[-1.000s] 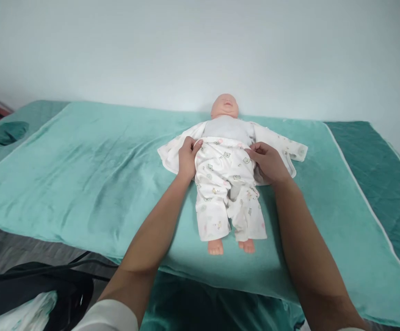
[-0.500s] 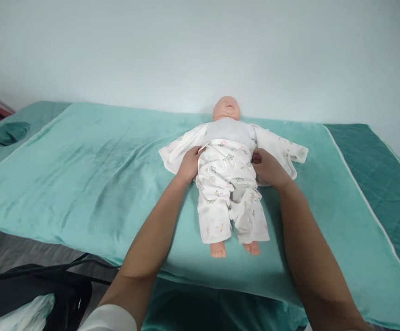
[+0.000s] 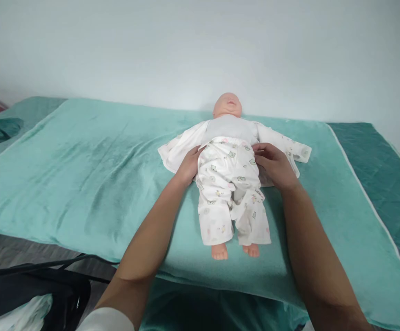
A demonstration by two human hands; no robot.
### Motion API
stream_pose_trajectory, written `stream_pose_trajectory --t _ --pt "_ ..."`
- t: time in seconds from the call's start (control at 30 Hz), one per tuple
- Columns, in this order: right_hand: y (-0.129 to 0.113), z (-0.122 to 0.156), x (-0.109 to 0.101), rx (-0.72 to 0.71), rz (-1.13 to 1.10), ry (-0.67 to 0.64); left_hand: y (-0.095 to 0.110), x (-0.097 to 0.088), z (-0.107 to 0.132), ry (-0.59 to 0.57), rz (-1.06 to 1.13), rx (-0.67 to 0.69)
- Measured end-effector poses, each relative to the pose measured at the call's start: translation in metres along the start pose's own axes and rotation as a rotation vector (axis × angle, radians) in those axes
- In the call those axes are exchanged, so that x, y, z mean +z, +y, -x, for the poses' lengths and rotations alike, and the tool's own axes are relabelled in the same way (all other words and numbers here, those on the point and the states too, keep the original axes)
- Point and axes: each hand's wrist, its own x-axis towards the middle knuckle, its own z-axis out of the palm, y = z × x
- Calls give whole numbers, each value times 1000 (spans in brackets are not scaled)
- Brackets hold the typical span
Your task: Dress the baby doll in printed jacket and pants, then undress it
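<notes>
A baby doll [image 3: 227, 105] lies on its back, head towards the wall and bare feet towards me. It wears a pale grey undershirt [image 3: 229, 128], with a white patterned jacket [image 3: 184, 145] spread out on both sides. White printed trousers [image 3: 229, 170] cover it from the belly to the ankles. My left hand [image 3: 189, 165] is closed at the left edge of the trousers' waistband, some fingertips hidden by cloth. At the other side of the waist, my right hand [image 3: 274, 163] has its fingers stretched out, touching the trousers and overlapping the jacket.
A mint-green cover [image 3: 82, 170] lies over the bed, with darker quilted padding [image 3: 382, 184] at the right. The white wall [image 3: 186, 55] rises right behind. Below left are a black bag [image 3: 65, 289] and a black strap or cable [image 3: 44, 265].
My right hand has loosened from a pinch at the trousers' side, and its fingers now extend. The waistband on that side lies smoother. My left hand stays at its place.
</notes>
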Motion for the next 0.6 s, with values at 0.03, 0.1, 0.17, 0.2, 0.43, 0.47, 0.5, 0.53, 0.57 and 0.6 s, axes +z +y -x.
stream_pose_trajectory --t 0.03,0.1,0.17,0.2,0.43,0.47,0.5,0.53,0.57,0.6 --pt "0 0 -1 0 5 -9 0 0 0 -3 -7 0" --pt "1 -2 -3 -8 32 -25 0 -1 0 -12 -5 -15" --pt "1 -3 -5 -13 59 -34 1 -1 0 -16 1 -29" --pt "0 -4 -6 -13 73 -40 1 -1 -1 -13 1 -35" --pt "-6 -2 -8 -4 212 -168 6 3 1 -27 67 -88" --pt "-5 -3 -8 1 221 -189 8 3 2 -33 84 -100" --pt "-3 -5 -8 8 227 -193 9 4 3 -36 97 -111" --pt "0 -7 -8 23 234 -180 10 5 3 -38 104 -119" --pt "3 -9 -7 48 246 -156 10 6 3 -37 106 -121" --pt "7 -12 -5 82 265 -124 10 6 3 -32 107 -116"
